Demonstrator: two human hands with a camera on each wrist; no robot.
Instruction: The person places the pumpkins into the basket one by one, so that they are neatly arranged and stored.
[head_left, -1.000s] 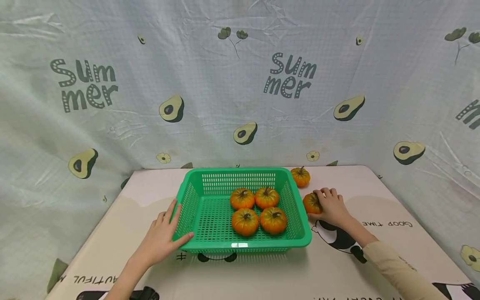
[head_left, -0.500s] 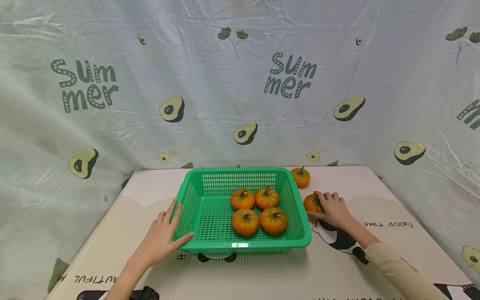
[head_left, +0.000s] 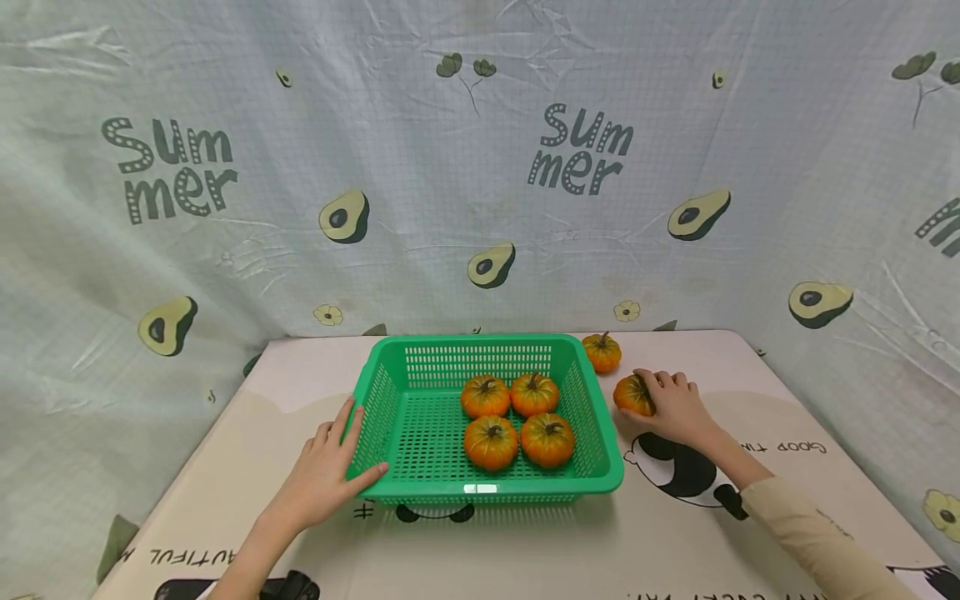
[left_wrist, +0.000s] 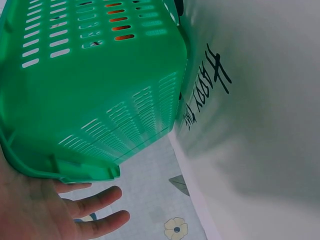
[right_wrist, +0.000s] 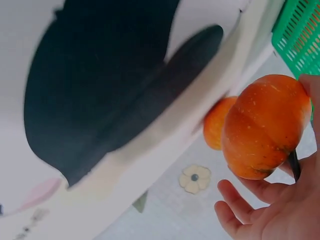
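Note:
In the head view, a green plastic basket (head_left: 491, 487) holds several small orange pumpkins (head_left: 491, 443) in its right half. My left hand (head_left: 324, 462) rests at the basket's front left corner, thumb over the front rim, fingers along the left side. The left wrist view shows its fingers (left_wrist: 100, 200) extended past the rim. To the right of the basket, my right hand (head_left: 678, 410) grips a ribbed orange pumpkin (head_left: 632, 396) between thumb and fingers. In the right wrist view, this pumpkin (right_wrist: 265, 125) shows its underside, raised over the table, its dark stem toward the palm.
Another pumpkin (head_left: 602, 353) sits on the table behind the held one, beside the basket's back right corner. The table cover (head_left: 480, 558) bears printed lettering and black shapes. A curtain (head_left: 420, 167) with avocado prints hangs behind. A black object (head_left: 288, 586) lies at the front left edge.
My right hand has moved slightly right and up in the head view with the pumpkin, away from the basket. My left hand and the basket have stayed in place.

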